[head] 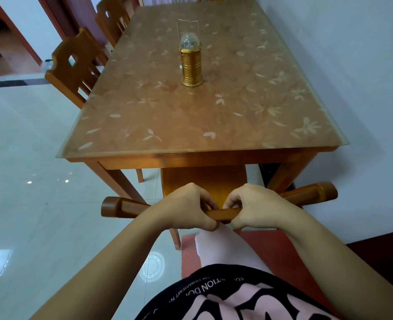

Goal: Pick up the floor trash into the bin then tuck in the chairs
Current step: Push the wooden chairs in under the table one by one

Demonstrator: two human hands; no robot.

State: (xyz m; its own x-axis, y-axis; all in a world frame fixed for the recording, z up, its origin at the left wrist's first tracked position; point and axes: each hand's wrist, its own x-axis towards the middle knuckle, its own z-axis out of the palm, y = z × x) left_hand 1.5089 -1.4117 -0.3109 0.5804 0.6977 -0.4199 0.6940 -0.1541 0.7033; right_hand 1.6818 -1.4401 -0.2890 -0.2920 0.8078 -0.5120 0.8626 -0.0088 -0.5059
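Note:
A wooden chair (121, 205) stands at the near end of the table (204, 155), its seat partly under the tabletop. My left hand (188, 206) and my right hand (255, 206) sit close together at the middle of its top rail, fingers curled round the rail. The rail's two rounded ends stick out to the left and right of my hands. Two more wooden chairs (75, 65) (112, 19) stand along the table's left side, backs close to the table edge. No floor trash or bin is in view.
A gold lantern (191, 65) stands in the middle of the floral glass tabletop. A white wall runs along the table's right side. Glossy pale floor tiles (29, 181) spread to the left. A red mat (264, 245) lies under my feet. A doorway opens at far left.

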